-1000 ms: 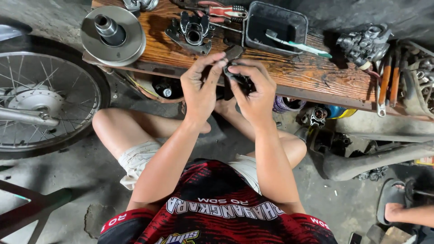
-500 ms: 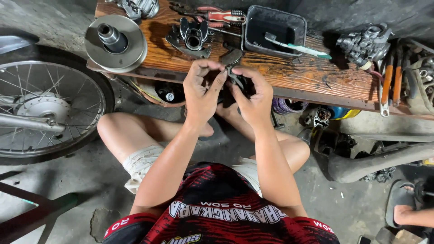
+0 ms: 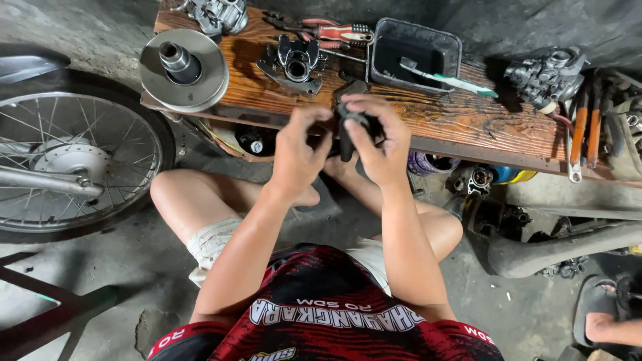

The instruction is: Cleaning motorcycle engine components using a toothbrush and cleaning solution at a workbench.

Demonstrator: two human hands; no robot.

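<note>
1. We see the right hand wrapped around a small black rubber-like part, fingers curled over its top and its dark stem hanging below the palm; gripped this way it stays steady at chest height, just near of the wooden bench.
2. The left hand is bunched narrow, thumb and fingertips pinching at the left edge of the same part, seemingly so one hand braces while the other works the rim. Exactly what the fingertips grip we cannot tell.
3. Both forearms rise from the lap of the seated person, knees spread on the concrete floor, which lets the hands work close to the bench edge.
4. Just far of the hands lies a metal engine bracket, with a round pulley disc to its left.
5. Farther right sits a black plastic tray with a toothbrush across it, then a carburetor.
6. A spoked motorcycle wheel stands at the left, and another person's sandalled foot shows at near right.
</note>
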